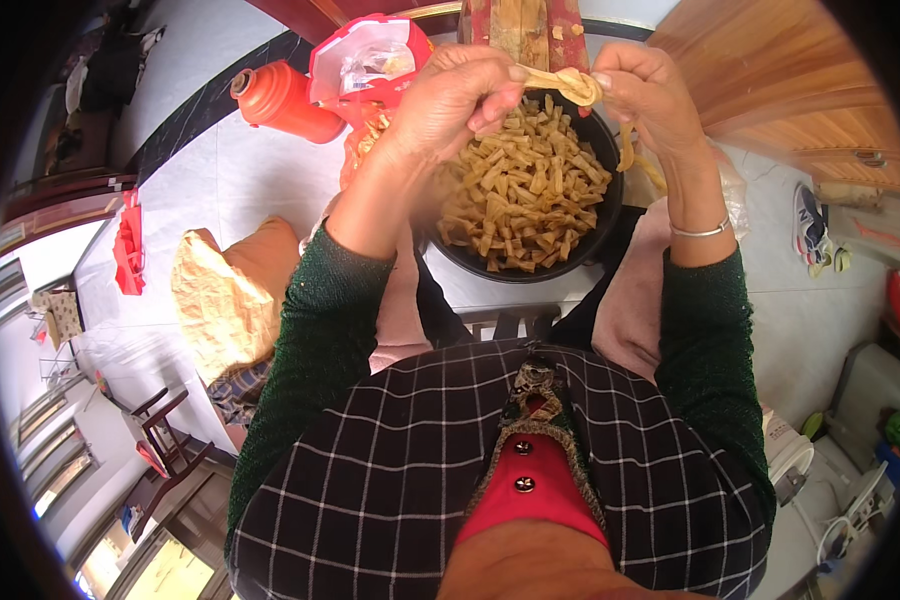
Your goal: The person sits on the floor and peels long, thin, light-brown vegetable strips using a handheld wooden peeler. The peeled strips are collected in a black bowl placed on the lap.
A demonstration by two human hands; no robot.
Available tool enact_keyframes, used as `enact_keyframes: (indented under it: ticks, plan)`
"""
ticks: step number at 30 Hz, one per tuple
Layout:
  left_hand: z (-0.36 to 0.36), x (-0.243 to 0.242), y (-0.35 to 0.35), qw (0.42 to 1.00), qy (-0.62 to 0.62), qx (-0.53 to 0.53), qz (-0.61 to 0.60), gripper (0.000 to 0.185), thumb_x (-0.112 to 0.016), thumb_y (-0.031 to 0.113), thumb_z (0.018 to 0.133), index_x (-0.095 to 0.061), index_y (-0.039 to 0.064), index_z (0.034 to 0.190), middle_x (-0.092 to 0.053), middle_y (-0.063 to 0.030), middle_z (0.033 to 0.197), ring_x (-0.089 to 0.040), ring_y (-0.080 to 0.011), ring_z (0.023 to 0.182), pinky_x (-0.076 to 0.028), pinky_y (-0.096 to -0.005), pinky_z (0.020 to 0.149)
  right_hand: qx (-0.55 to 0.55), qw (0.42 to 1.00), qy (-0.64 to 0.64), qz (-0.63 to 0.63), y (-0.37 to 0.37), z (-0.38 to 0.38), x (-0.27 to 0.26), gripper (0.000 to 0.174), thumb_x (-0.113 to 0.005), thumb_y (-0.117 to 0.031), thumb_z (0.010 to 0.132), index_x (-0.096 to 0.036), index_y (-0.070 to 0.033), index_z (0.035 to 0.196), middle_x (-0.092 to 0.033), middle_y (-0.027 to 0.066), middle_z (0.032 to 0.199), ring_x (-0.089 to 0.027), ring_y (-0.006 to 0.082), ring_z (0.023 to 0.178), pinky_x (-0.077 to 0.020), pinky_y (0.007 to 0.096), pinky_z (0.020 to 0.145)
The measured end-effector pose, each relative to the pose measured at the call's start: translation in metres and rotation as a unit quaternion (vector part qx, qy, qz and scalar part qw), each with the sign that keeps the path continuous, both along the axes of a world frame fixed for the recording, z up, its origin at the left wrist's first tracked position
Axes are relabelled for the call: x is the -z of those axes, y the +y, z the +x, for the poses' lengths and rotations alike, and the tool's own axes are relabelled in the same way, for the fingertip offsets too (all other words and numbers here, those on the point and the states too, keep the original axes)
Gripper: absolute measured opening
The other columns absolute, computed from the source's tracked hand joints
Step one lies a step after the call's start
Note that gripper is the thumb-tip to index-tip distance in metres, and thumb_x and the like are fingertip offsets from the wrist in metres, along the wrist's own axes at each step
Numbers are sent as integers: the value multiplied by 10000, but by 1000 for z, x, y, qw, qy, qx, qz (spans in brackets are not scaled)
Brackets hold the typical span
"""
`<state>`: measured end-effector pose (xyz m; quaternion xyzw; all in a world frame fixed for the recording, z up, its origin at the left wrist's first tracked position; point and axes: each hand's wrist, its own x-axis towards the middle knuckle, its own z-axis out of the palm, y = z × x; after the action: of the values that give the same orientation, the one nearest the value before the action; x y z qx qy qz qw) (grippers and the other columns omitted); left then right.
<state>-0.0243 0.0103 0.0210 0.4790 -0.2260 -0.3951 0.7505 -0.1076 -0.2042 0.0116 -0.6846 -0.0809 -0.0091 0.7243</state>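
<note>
A pale yellow, pliable food strip (570,84) is stretched between my hands, with a loose knot near its right part. My left hand (461,105) pinches its left end between thumb and fingers. My right hand (640,94) grips it just beside the knot, and a loose tail hangs below that hand. Beneath them stands a round black pan (609,142) heaped with short yellowish-brown pieces (529,187). The pieces look like cut or knotted strips of a similar material; exactly which food cannot be told. My left forearm hides the pan's left side.
An orange thermos flask (285,101) and a red-and-white bag (367,64) stand beyond my left arm. A worn wooden bench (525,34) is behind the pan. Brown paper (221,300) lies at left; a wooden cabinet (787,82) and shoes (810,221) are at right.
</note>
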Motion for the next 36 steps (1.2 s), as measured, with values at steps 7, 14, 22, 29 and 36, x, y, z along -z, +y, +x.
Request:
enact_keyframes:
  ticks: [7, 14, 22, 29, 36]
  plan:
    - [5, 14, -4, 998, -47, -30, 34, 178, -581, 97, 835, -644, 22, 686, -566, -22, 569, -428, -48, 431, -310, -194, 394, -51, 998, -13, 37, 1, 1, 5, 213, -576, -133, 844, -641, 18, 979, -495, -55, 693, -368, 6, 569, -296, 168, 497]
    - [5, 17, -5, 997, -36, -52, 47, 172, -589, 101, 823, -645, 30, 677, -573, -15, 565, -442, -50, 438, -317, -192, 394, 29, 999, 40, 6, 7, 0, 2, 156, -560, -143, 848, -606, -8, 911, -447, -78, 651, -316, -4, 530, -237, 163, 467]
    - [2, 12, -6, 997, -13, -60, 51, 208, -566, 103, 855, -598, 23, 666, -502, -9, 538, -374, -66, 426, -294, -202, 403, 26, 1000, -6, 17, 10, 1, -3, 158, -591, -183, 874, -579, -45, 799, -437, -80, 607, -326, -1, 495, -261, 167, 437]
    - [-2, 15, -10, 995, -35, -71, 53, 189, -554, 87, 853, -594, 21, 681, -499, -15, 536, -370, -69, 424, -290, -213, 400, 98, 990, -3, -104, 10, 1, -4, 199, -681, -227, 834, -642, -49, 755, -501, -58, 612, -424, 3, 515, -348, 163, 440]
    - [20, 12, 3, 983, -150, 31, 104, 331, -522, 281, 901, -605, 34, 696, -501, -8, 546, -406, -71, 452, -311, -200, 430, 129, 979, -101, -118, 8, 4, 12, 168, -648, -185, 866, -686, -23, 845, -579, -47, 645, -470, 12, 535, -380, 172, 450]
